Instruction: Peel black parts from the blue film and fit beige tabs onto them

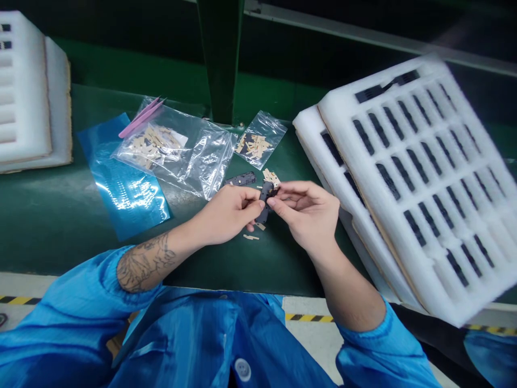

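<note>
Fingers of the left hand (228, 213) and right hand (307, 213) pinch a black plastic part (264, 202) narrowly by its edges, both sides steadying it. Under that part: a green workbench (60, 215). Right of it: stacked white foam trays (420, 178), slotted with black parts. Left of it: a blue film sheet (121, 183), a clear plastic bag (161, 145) of beige strips, pink tweezers (141, 118). Just beside it: a second black part (241, 179), loose beige strips (250, 237).
</note>
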Tool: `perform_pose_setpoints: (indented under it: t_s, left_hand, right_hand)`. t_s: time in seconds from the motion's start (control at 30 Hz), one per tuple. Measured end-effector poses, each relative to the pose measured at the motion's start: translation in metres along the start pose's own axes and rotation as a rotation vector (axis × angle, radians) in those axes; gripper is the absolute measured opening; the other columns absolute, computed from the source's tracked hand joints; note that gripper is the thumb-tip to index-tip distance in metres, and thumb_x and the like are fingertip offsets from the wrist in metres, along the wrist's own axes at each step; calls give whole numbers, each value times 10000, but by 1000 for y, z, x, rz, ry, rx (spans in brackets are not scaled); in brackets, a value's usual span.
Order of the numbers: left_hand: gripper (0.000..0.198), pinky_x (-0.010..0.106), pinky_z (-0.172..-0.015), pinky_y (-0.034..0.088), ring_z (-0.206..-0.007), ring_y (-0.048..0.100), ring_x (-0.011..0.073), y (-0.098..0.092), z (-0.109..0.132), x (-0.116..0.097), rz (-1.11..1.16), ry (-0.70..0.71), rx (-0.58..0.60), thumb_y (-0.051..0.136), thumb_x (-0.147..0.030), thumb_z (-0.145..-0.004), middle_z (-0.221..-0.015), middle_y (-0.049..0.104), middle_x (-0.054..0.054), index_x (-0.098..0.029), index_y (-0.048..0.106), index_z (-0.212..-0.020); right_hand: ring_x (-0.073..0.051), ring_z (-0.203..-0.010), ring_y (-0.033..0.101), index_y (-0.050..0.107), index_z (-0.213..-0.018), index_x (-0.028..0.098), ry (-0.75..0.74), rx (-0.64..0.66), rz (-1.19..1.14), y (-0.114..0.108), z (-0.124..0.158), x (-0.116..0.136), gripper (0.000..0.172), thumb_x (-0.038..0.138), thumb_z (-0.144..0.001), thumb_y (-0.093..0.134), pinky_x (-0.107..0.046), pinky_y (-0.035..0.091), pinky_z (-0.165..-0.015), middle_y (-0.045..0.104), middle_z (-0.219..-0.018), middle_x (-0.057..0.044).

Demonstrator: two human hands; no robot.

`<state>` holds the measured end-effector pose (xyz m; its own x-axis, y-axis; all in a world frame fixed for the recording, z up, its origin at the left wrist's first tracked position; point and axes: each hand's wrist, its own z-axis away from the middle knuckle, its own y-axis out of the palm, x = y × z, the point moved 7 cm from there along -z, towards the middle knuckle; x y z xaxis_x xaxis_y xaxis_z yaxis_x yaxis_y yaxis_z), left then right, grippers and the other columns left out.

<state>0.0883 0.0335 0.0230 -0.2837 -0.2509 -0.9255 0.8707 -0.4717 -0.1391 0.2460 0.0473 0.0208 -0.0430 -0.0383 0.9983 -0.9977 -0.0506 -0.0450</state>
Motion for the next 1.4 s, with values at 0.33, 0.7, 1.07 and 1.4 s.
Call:
perform_pose_setpoints:
  t_s: [0.33, 0.7, 1.07, 1.4]
  left_hand:
    - [260, 205, -594, 491, -555, 634, 97, -1, -1, 1, 55, -21, -16, 543, -272, -956, -580, 611, -45, -172, 601, -723]
    - [272, 195, -562, 455, -566, 632, 95, 3, 3, -1, -87, 45, -29, 535, -283, -950, -616, 612, -39, -173, 568, -703]
    - [215, 196, -616, 540, -579, 641, 90, 2, 1, 0, 69, -1, -17, 549, -285, -950, -650, 603, -40, -167, 655, -804]
    - [231, 201, -592, 500, -585, 638, 94, 2, 2, -1, -14, 13, -40, 537, -288, -947, -694, 651, -25, -170, 637, -775]
  right_hand:
    - [-120, -699, 734, 723, -978, 204, 73, 31, -137, 1, -6, -1, 331, 303, -714, 895, -247, 657, -673, 766, -843, -10]
    - [-92, -645, 662, 730, -921, 205, 93, -3, -112, 6, -6, -6, 367, 275, -624, 933, -204, 597, -601, 708, -744, 17]
    - [-123, -667, 717, 753, -972, 198, 149, 55, -238, 4, -6, -8, 369, 314, -669, 928, -278, 671, -669, 761, -811, -7]
    - [-127, -642, 711, 761, -912, 186, 173, 29, -181, 3, -5, -9, 399, 362, -611, 956, -298, 667, -679, 763, -785, -14]
